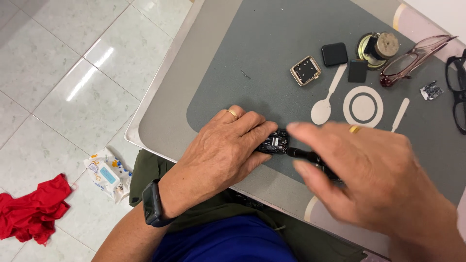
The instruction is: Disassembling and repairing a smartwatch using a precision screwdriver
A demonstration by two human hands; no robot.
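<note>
While the left hand pins a small black circuit module on the table, the right hand, fingers loosely spread, holds a black tool against it; the metal watch case lies open and apart, reassembly evidently pending.

A: What are the surfaces like?
B: Matt grey mat on a smooth metal-edged table; glossy floor tiles.
A: And smaller things?
B: Shiny metal watch case, glossy plastic glasses, red cloth.

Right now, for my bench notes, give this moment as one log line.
left hand: pins small black circuit part on grey mat | right hand: holds black tool, tip at part | gold watch case: untouched
</note>
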